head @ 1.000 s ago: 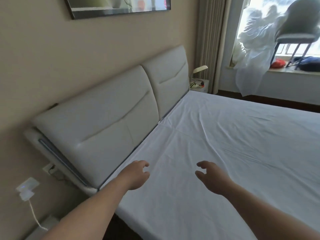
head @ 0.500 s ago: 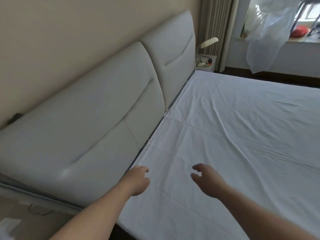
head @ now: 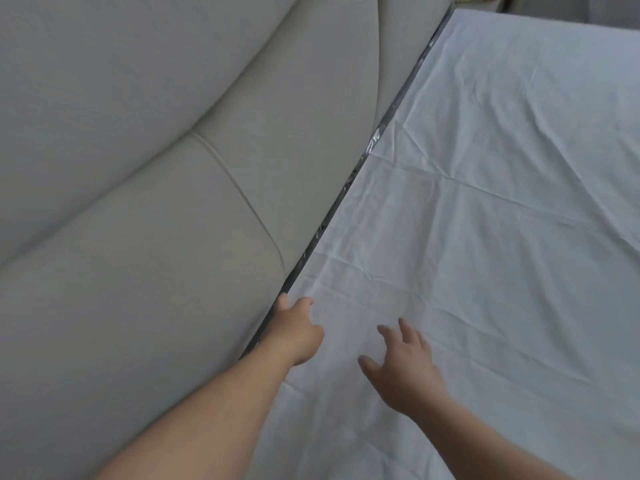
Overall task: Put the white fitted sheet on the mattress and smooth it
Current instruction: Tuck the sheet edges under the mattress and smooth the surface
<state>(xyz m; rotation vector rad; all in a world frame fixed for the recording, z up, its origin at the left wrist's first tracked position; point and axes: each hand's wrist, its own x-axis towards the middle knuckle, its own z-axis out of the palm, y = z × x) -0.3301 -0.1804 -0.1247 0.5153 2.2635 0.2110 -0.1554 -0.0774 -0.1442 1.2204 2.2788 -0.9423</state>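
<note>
The white fitted sheet point(head: 485, 209) covers the mattress and fills the right half of the view, with several creases running across it. My left hand point(head: 294, 332) lies at the sheet's edge, its fingertips at the dark gap beside the headboard; whether they pinch the sheet I cannot tell. My right hand point(head: 405, 368) hovers or rests just to the right of it, fingers spread and relaxed over the sheet, holding nothing.
A padded grey-beige headboard point(head: 138, 202) fills the left side and stands close against the mattress. A narrow dark gap with shiny plastic wrap point(head: 349, 181) runs diagonally between headboard and sheet.
I have leaned in close over the head end; wall, window and nightstand have left the view. Both hands moved forward, the left to the sheet's edge at the gap, the right opening over the sheet.
</note>
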